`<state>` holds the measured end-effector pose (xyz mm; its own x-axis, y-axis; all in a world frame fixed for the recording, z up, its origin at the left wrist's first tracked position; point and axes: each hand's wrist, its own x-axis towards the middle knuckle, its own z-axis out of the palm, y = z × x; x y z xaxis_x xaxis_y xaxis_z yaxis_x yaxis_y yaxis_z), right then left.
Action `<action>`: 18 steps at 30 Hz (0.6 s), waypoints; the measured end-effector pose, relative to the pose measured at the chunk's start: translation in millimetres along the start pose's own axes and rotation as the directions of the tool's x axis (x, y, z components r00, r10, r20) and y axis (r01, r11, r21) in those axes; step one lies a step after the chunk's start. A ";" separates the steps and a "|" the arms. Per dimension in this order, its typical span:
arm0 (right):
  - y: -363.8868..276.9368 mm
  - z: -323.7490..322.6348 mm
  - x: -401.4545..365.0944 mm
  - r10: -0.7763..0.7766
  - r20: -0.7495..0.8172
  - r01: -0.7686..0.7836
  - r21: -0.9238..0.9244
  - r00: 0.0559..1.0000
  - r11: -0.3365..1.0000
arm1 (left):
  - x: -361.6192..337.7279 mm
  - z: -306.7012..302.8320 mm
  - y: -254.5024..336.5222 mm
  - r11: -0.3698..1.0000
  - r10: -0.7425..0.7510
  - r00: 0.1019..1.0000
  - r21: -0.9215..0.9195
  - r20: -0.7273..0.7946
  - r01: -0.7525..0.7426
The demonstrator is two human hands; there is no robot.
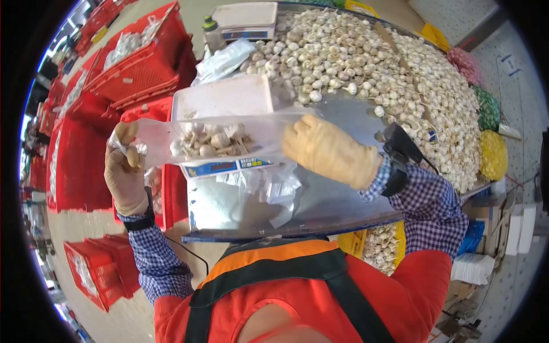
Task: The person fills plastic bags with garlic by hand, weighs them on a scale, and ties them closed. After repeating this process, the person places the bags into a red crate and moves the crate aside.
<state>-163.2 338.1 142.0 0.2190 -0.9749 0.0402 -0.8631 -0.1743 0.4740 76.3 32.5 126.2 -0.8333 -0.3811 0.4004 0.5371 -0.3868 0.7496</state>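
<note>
A clear plastic bag (163,134) with garlic bulbs (214,140) gathered in its middle is stretched sideways between two hands, just off the centre of the view toward 10 o'clock. At its 9 o'clock end the left hand (125,171) has its fingers closed on the bunched plastic; at its 3 o'clock end the right hand (331,150) is closed in a fist around the other end. Both hands look to be in pale tan gloves, below blue checked sleeves. The bag lies across the view of a scale (223,100), whose white pan shows beyond it and whose blue front shows on the near side; whether bag and scale touch is hard to tell from this angle. Loose plastic bags (269,188) lie on the metal table (331,200), toward 6 o'clock from the scale. A large garlic heap (366,68) spreads over the table from 12 to 3 o'clock, with a wooden strip (400,63) running through it. Toward 11 o'clock are a stack of white bags (226,60), a bottle with a green top (213,35) and a second scale (243,17). Red crates (86,157) stand from 8 to 11 o'clock, several holding filled bags. A yellow mesh sack (493,155) sits at 3 o'clock, beyond the heap.
</note>
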 end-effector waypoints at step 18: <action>-124.4 37.6 32.4 0.529 0.241 -0.060 0.940 0.814 -0.337 | -101.9 85.3 -87.2 0.764 -0.507 0.800 0.262 -0.321 0.590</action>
<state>-65.9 323.0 51.3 -0.3882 -0.9188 0.0715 -0.1502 -0.0134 -0.9886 103.2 176.7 64.9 -0.8968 -0.3782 -0.2295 -0.1159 -0.2998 0.9469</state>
